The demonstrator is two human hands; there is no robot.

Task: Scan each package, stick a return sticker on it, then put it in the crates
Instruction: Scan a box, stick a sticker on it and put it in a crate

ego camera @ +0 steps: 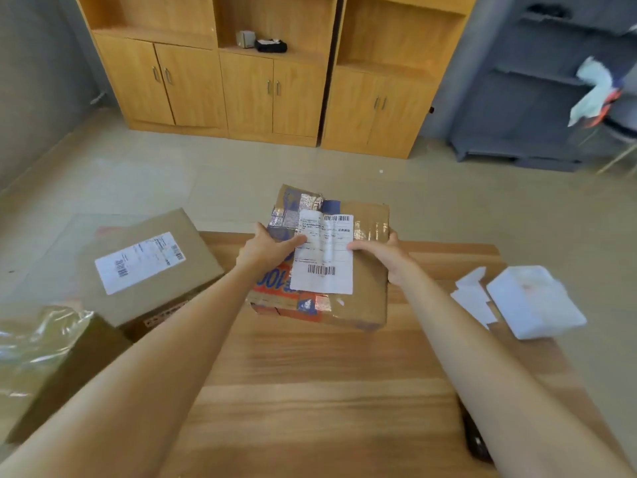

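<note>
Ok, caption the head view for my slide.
Both hands, left and right, hold a labelled cardboard package above the wooden table.

Head camera looks forward and down, close over the table (310, 391).

Print on the held package's shipping label (324, 257) is too small to read. The dark object (477, 439) at the bench's right edge is half hidden by the right forearm. The plastic-wrapped box (44, 357) runs off the left edge.
</note>
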